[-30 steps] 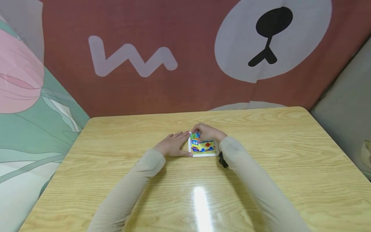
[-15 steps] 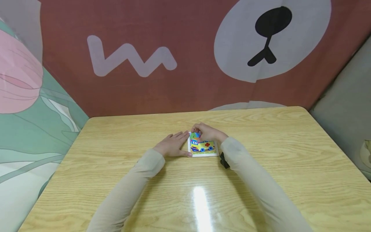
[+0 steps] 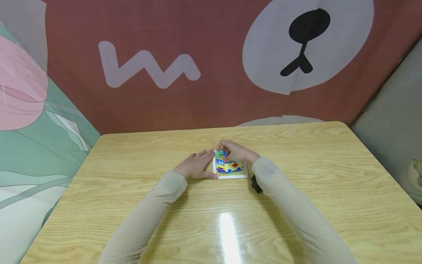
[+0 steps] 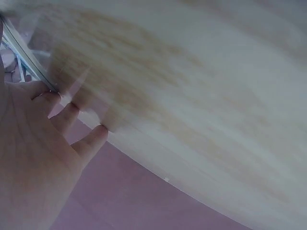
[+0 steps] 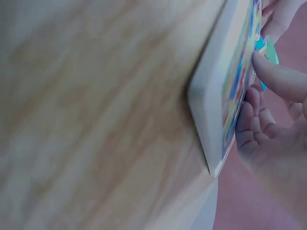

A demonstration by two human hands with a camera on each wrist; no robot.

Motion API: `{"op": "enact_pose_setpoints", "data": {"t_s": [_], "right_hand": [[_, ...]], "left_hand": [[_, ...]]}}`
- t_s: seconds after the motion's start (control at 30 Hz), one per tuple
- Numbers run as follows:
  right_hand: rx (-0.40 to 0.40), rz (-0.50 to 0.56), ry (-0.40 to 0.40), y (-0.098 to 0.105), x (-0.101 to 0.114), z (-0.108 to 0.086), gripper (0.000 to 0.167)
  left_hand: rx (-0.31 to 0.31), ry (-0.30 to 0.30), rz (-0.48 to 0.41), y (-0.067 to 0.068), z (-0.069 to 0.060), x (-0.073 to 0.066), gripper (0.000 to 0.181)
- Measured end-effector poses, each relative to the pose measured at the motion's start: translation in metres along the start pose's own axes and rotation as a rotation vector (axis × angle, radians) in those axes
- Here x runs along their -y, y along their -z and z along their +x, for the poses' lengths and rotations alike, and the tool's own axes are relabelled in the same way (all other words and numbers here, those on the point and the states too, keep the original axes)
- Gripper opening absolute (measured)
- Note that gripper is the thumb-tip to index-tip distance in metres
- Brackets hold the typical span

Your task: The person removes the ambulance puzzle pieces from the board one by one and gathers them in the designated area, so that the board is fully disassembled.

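Observation:
A small picture puzzle with a white frame [image 3: 232, 177] lies on the table, showing a yellow cartoon ambulance [image 3: 230, 167]. My left hand [image 3: 196, 165] lies spread at its left side, fingertips and thumb touching the frame's left edge. In the left wrist view, the fingers [image 4: 88, 141] are nearly straight beside the frame's edge. Over the picture's upper part is my right hand [image 3: 236, 151], its fingers curled. The right wrist view shows it pinching a thin green-and-blue puzzle piece [image 5: 271, 51] tilted up from the board. The right hand covers the picture's upper right.
The wooden table [image 3: 132, 154] extends around the puzzle. Behind it stands a reddish-brown printed wall covering [image 3: 214, 102], with a floral one [image 3: 23, 154] at the left. A black object [image 3: 256, 184] sits under the right wrist.
The right wrist has shifted very slightly to the right. Left hand and puzzle keep their places against each other; the whole view has drifted a little.

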State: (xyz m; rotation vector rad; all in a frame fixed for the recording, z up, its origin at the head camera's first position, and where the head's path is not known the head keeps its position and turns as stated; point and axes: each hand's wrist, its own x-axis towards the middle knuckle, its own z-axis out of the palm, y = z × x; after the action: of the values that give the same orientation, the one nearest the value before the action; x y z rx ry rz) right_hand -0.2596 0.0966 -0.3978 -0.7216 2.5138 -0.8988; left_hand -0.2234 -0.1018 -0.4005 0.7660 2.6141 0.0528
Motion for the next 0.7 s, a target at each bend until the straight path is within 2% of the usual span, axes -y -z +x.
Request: {"op": "enact_pose_setpoints", "data": {"t_s": [0.17, 0.4, 0.57, 0.7], "right_hand": [[-0.016, 0.026, 0.010, 0.000, 0.001, 0.000, 0.022], [-0.059, 0.128, -0.043, 0.002, 0.000, -0.001, 0.017], [-0.086, 0.237, -0.070, 0.005, -0.002, -0.003, 0.021], [-0.117, 0.281, -0.112, 0.011, -0.003, -0.007, 0.029]], "left_hand": [[-0.003, -0.001, 0.002, 0.001, 0.000, 0.000, 0.095], [-0.008, -0.009, 0.001, 0.001, 0.000, 0.000, 0.095], [-0.005, -0.010, 0.000, 0.002, 0.000, 0.000, 0.095], [-0.008, -0.009, 0.002, 0.002, 0.000, 0.000, 0.095]]}}
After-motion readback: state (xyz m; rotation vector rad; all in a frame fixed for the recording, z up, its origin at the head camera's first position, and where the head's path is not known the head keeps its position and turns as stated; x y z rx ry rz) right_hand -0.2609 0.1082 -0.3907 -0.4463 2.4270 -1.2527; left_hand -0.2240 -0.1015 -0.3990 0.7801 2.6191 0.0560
